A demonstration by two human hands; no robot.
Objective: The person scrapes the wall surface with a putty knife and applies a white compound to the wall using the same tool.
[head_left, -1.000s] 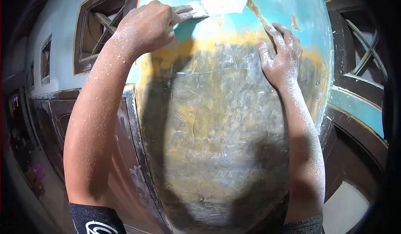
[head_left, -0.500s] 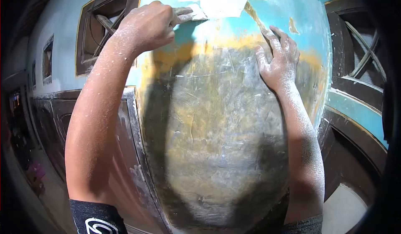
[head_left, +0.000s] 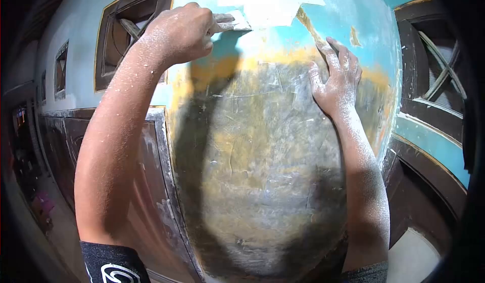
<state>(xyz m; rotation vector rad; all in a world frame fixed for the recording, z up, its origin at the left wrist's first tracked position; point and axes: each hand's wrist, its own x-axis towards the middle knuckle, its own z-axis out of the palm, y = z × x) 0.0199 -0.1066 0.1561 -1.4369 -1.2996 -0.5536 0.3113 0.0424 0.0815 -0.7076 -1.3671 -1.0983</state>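
My left hand (head_left: 184, 33) is closed around a putty knife (head_left: 239, 21), whose blade lies against the wall (head_left: 268, 146) at the upper middle. The blade looks coated in white, and most of the handle is hidden in my fingers. Just right of the blade is a broad patch of white filler (head_left: 270, 10) on the turquoise paint. My right hand (head_left: 338, 76), dusted with white powder, rests on the wall with its fingers stretched out and holds nothing. Its fingertips lie at the lower end of a narrow bare brown strip (head_left: 309, 24).
Dark window frames with crossed bars stand at the left (head_left: 130, 28) and right (head_left: 438, 63). A brown panelled door (head_left: 136, 197) is at lower left. The lower wall is scraped and mottled, with an orange-yellow band above. A small bare spot (head_left: 355, 36) shows near my right hand.
The view has shifted slightly, so the wall sits a little lower. The putty knife stays against the wall beside the filler, and my right hand keeps its place on the wall.
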